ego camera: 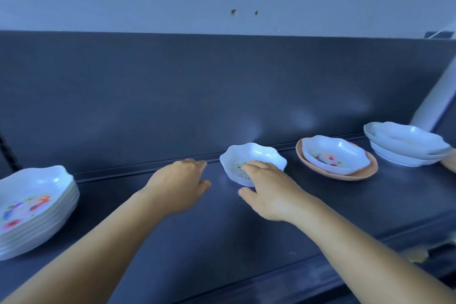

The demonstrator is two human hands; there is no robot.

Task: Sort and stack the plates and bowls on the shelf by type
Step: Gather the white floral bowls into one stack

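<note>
- Head view: both bare forearms reach up and forward over the dark shelf (345,205), the left arm coming from 7 o'clock, the right arm from 5 o'clock.
- The left hand (179,184) hovers palm down at the centre of the frame, fingers loosely extended and together, thumb out to the side; it holds nothing.
- The small white bowl (251,163) with green specks sits just at 3 o'clock of the left hand, close but apart from it.
- The right hand (269,192) is on that bowl: fingers curl over the near rim into the inside, thumb spread below the rim at 7 o'clock of the bowl. Motion blur hides how firm the grip is.
- At 3 o'clock of this bowl, a flowered bowl (335,155) rests in an orange plate (345,176).
- Further toward 2 o'clock, stacked white bowls (404,145).
- Far at 9 o'clock, a tall stack of flowered plates (32,207).
</note>
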